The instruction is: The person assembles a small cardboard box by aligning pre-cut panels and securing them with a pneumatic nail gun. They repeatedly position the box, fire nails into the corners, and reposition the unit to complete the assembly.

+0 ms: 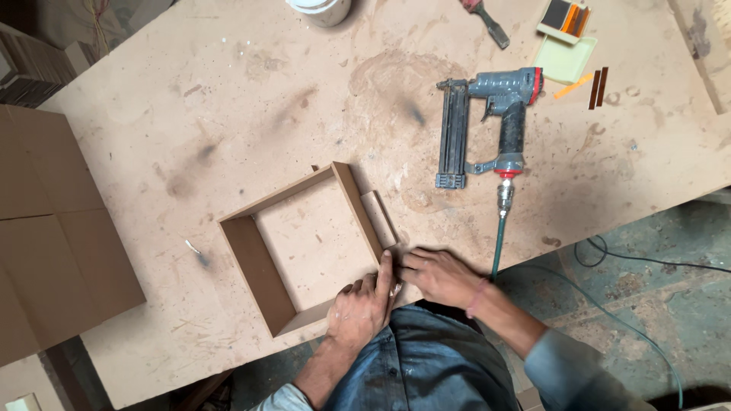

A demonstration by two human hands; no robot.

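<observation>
The open fibreboard frame [304,243] lies near the front edge of the desk [228,91], its four thin walls standing on edge. Both hands meet at its near right corner: the left hand [365,308] presses there with fingers bent over the near wall, the right hand [435,275] lies flat just beside it, fingers stretched toward the joint. Whether anything small is pinched between them cannot be told. To do this well, the two walls should be held flush and square, pressed firmly down. A loose strip [379,217] lies against the right wall. Farther right rests a grey nail gun [487,125] with its green hose [499,243]. At the far right sit a pale green tray [565,59] and a small box of orange and dark strips [565,19]; far centre, a white tub [320,9].
</observation>
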